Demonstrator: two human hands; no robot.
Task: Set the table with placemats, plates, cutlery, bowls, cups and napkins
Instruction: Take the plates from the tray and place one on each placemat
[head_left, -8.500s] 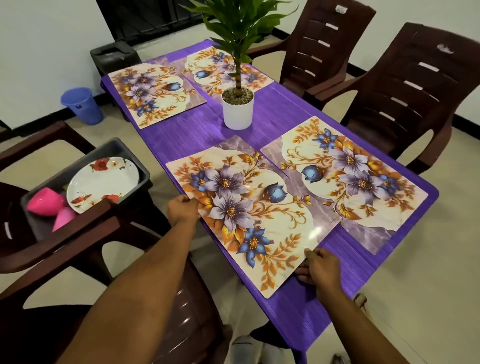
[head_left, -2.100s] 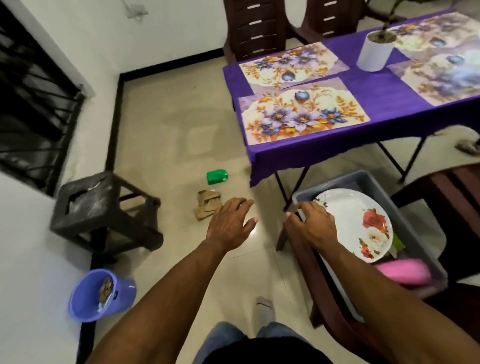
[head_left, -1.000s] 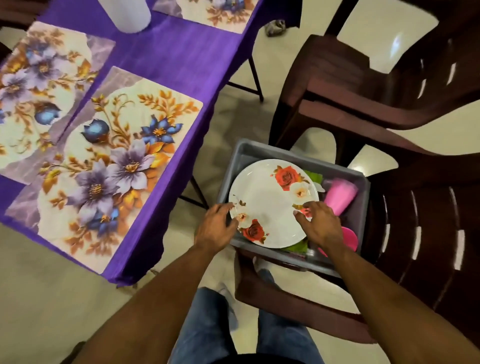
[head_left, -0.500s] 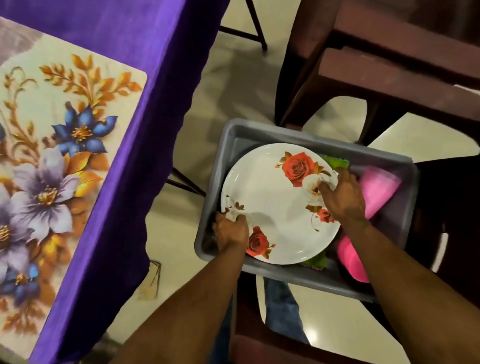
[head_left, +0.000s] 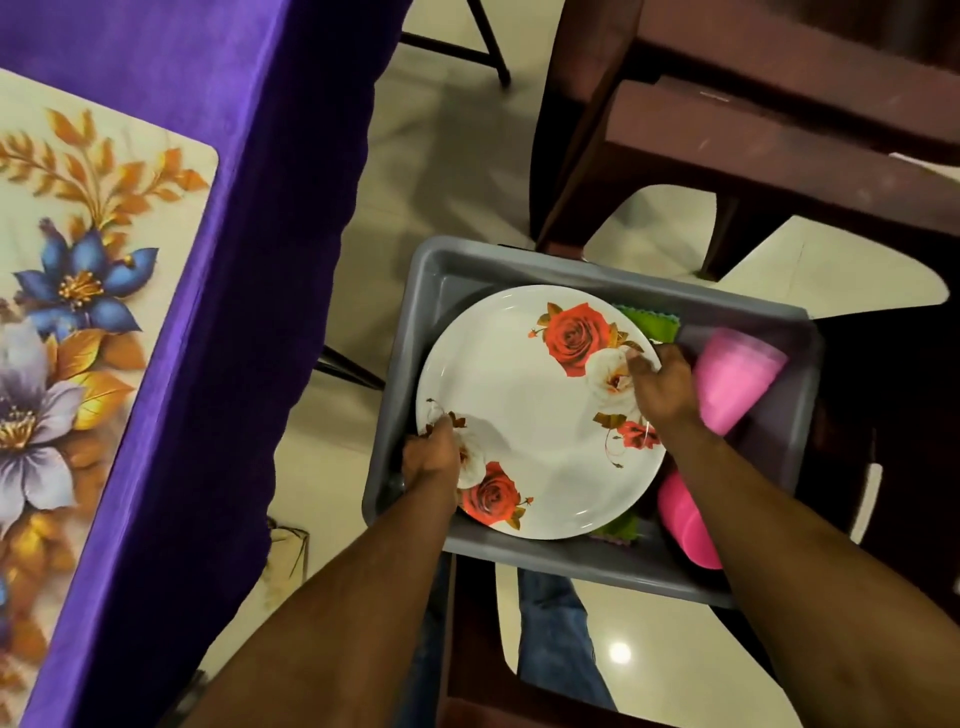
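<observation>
A white plate with red roses (head_left: 530, 415) lies on top in a grey tub (head_left: 519, 265) that sits on a brown chair. My left hand (head_left: 431, 457) grips the plate's left rim, thumb on top. At the right rim my right hand (head_left: 662, 387) holds the plate with curled fingers. Two pink cups (head_left: 732, 384) lie in the tub's right side, and green napkins (head_left: 649, 322) peek out from under the plate. A floral placemat (head_left: 78, 312) lies on the purple table at the left.
The purple tablecloth (head_left: 234, 260) hangs down just left of the tub. A second brown chair (head_left: 753, 130) stands behind the tub. Tiled floor shows between table and tub, with a scrap of brown paper (head_left: 285, 551) on it.
I turned from the table to the tub on the chair. Both hands reached in and closed on opposite rims of the plate; the view has moved closer since half a second ago.
</observation>
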